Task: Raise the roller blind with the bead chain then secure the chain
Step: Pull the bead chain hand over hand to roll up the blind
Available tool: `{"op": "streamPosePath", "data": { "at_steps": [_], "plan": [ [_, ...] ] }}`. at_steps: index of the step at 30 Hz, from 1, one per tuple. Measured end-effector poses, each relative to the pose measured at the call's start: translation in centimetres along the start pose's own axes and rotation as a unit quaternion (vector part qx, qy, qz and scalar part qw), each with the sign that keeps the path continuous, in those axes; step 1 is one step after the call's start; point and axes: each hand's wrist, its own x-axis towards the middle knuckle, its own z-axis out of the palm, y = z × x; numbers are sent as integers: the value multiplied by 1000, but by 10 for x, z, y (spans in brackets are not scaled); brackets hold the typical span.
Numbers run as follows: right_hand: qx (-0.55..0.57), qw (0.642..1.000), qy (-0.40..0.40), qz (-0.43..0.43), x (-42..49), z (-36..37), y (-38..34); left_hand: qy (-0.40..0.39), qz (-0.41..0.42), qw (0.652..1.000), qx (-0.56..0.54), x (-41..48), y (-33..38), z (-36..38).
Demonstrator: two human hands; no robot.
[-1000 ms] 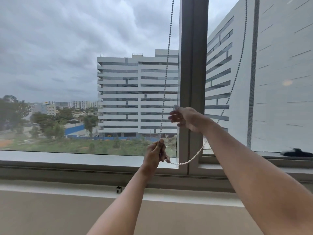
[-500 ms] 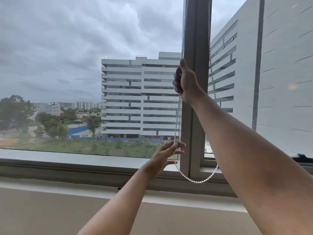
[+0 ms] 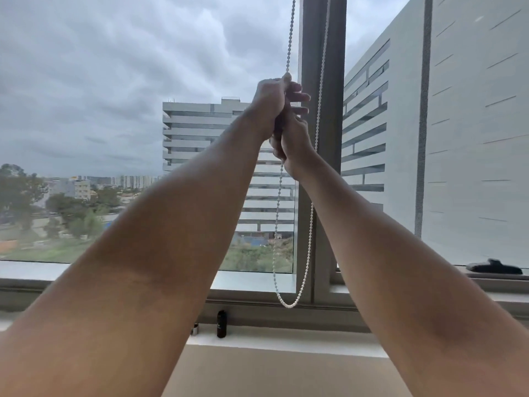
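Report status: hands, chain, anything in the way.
Left hand and right hand both shut on bead chain, stacked high. Loop hangs free by window frame. Nothing obstructing.

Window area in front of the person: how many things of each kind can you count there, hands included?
Hands: 2, the left hand stacked above the right hand, both closed on the bead chain
Bead chains: 1 bead chain, hanging in a loop
Small dark objects on the ledge: 2, an upright black one and a smaller one
Window handles: 1 black handle
Total: 6
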Motion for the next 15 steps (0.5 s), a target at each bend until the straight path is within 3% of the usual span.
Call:
{"op": "streamPosePath", "data": {
  "at_steps": [6,15],
  "plan": [
    [-17,1000,11,2,1,3,2,28,49,993,-101,3,-16,0],
    [-50,999,20,0,-8,-1,11,43,81,988,-121,-4,-35,-2]
  ]
}}
